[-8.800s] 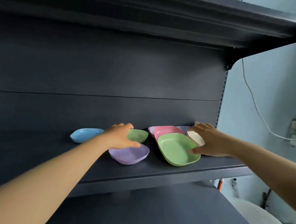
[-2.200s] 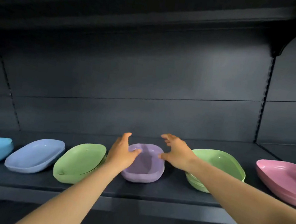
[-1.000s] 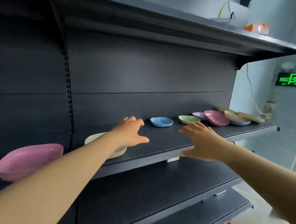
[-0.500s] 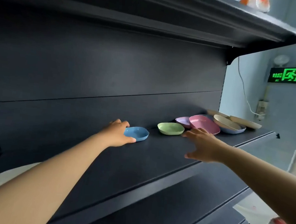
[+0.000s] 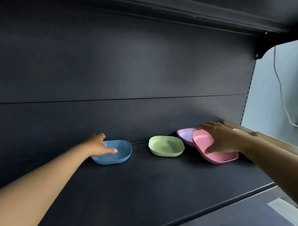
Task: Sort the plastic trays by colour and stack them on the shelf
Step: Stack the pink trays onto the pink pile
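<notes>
**Both hands on trays along the shelf**

My left hand (image 5: 99,145) grasps the blue tray (image 5: 114,152) at its left rim, thumb lying inside the bowl and fingers curled round the back of the rim. The tray sits on the dark shelf (image 5: 154,195), towards its back wall, a shallow rounded-square dish of plain matte blue.

To its right, apart from both hands, the green tray (image 5: 166,145) rests flat, the same shape in pale green.

Farther right, my right hand (image 5: 220,139) grasps the pink tray (image 5: 213,152), thumb pressed inside the bowl and fingers laid over its far rim. It is tilted, its left rim propped on the lilac tray (image 5: 186,135) behind it, which lies close to the back wall. Beyond my wrist, near the shelf's right end, cream trays (image 5: 241,131) show only in part.
</notes>
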Demonstrator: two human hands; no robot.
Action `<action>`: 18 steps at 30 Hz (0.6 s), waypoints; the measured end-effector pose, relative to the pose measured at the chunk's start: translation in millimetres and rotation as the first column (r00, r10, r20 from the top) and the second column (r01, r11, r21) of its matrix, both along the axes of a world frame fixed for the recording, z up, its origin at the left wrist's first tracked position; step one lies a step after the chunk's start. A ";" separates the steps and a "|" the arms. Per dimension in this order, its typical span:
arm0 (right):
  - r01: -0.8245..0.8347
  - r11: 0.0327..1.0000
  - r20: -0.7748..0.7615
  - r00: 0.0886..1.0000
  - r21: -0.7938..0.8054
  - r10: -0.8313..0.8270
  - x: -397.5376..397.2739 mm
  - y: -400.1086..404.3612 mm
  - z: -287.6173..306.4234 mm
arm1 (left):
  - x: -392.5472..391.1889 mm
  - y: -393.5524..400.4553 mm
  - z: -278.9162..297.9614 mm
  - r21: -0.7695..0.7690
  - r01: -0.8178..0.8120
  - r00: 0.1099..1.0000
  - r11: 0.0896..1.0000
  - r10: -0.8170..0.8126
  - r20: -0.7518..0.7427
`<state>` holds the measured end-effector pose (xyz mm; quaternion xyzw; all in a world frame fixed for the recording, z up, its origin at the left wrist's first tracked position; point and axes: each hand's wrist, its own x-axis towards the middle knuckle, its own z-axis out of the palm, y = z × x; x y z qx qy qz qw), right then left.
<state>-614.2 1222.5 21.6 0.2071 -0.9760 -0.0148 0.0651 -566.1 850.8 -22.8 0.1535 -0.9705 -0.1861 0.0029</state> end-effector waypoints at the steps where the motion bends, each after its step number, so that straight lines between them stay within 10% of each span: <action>1: -0.014 1.000 0.026 1.000 0.003 0.014 -16.8 4.9 0.0 | -4.6 1.9 -2.9 0.014 -0.042 0.999 0.999 0.042 0.028; 18: -0.282 0.958 0.316 0.915 0.052 0.252 -159.0 25.0 -18.7 | -16.9 36.0 -32.0 0.266 -0.541 0.829 0.798 0.559 0.013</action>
